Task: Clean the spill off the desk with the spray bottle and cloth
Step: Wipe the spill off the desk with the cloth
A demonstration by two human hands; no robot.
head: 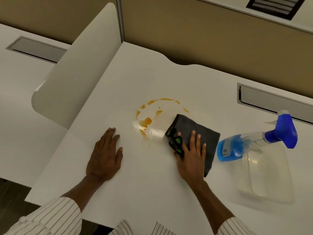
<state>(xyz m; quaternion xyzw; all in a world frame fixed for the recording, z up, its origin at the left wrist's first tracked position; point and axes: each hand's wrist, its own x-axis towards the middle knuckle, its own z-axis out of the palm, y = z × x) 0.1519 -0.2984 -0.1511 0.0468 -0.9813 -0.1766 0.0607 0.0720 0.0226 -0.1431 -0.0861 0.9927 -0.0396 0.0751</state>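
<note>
An orange-brown spill (pixel 145 122) forms a broken ring with a wet puddle on the white desk (pixel 135 184). A folded dark grey cloth (pixel 201 133) with green and black markings lies just right of the puddle. My right hand (pixel 192 155) presses flat on the cloth's near half, fingers spread. My left hand (pixel 105 155) rests flat on the bare desk, left of the spill, holding nothing. A spray bottle (pixel 250 143) with blue liquid and a blue trigger head lies on its side at the right, untouched.
A clear plastic container (pixel 265 177) sits under and in front of the bottle at the right. A white divider panel (pixel 76 68) rises along the desk's left side. A grey cable slot (pixel 271 100) is set in the desk's far right.
</note>
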